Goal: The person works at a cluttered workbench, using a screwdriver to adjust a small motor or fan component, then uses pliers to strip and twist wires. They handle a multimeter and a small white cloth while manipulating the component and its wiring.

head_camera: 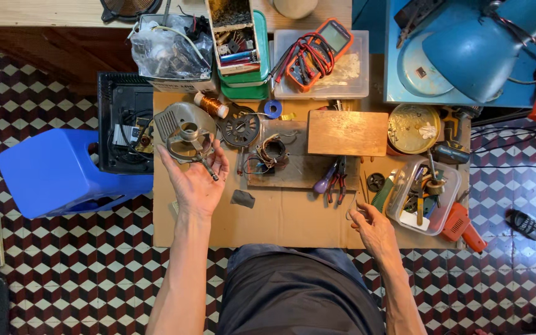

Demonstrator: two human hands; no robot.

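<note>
Floor [51, 260]: red, white and black checkered tiles. Low cardboard-covered surface [280, 223]. Blue plastic container [51, 174] at left; blue lamp [479, 49] upper right.

The person's body appears from above, at the lower centre of the head view. Both forearms are bare; no sleeves, gloves, watch or rings are visible on them. The left hand [196, 180] and the right hand [373, 229] are uncovered, with slender fingers. The torso carries a dark grey-brown garment of plain fabric with no visible markings. Above its edge, a strip of blue denim-like cloth covers the lap. Feet and footwear are out of view.
</note>
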